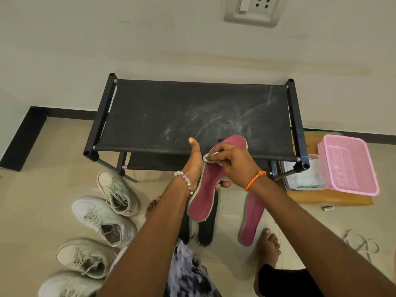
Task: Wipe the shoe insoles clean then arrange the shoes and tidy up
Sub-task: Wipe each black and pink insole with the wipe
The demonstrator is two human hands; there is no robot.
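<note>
- Held pink insole (204, 189): long axis runs heel-near to toe-far, over the shoe rack (192, 116) front edge.
- Left hand (194, 166) grips its left edge.
- Right hand (233, 162) pinches the white wipe (211, 158) on its toe half; stroke heelward.

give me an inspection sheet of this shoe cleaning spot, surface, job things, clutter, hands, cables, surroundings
Surface: tiled floor; black shoe rack top dusty with pale smears.
Job's things: pink insole held up; second pink insole and two dark insoles on the floor; four pale sneakers in a row at left.
Clutter: pink basket and clear container on a wooden board; small tube and white laces on the floor.
Hands: left hand holds the insole; right hand pinches a white wipe against it.
Cables: nothing seen.
Surroundings: wall, socket plate, dark skirting.
</note>
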